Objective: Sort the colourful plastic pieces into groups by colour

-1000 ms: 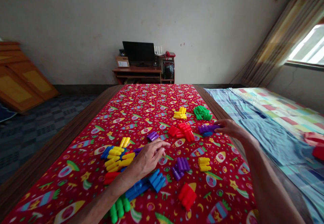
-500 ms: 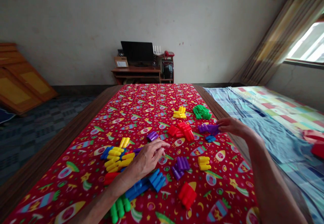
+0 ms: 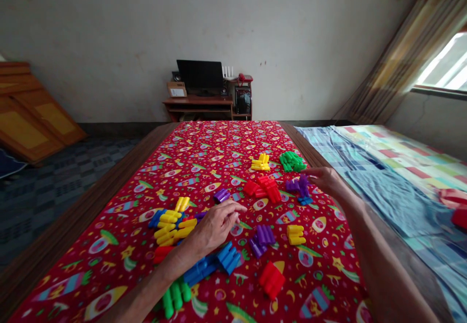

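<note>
My right hand (image 3: 324, 181) is at the right side of the cloth, fingers stretched out and apart, holding nothing. Its fingertips are just beside the purple toy blocks (image 3: 298, 185), which lie against a small blue block (image 3: 305, 200). My left hand (image 3: 221, 218) hovers over the cloth with fingers loosely extended and nothing visible in them. Near it is a mixed pile with yellow blocks (image 3: 168, 226) and blue blocks (image 3: 229, 258), partly hidden by my forearm. A lone purple block (image 3: 222, 195) lies just beyond that hand.
Grouped by colour are yellow blocks (image 3: 260, 162), green blocks (image 3: 292, 161) and red blocks (image 3: 268, 188). Nearer are a red block (image 3: 272, 280), purple blocks (image 3: 263, 239) and a yellow block (image 3: 296, 234). A bed (image 3: 368, 167) adjoins the table's right edge.
My right hand has let go of a purple block, which now rests among the other purple ones, and has drawn slightly up from it. My left hand stays nearly still.
</note>
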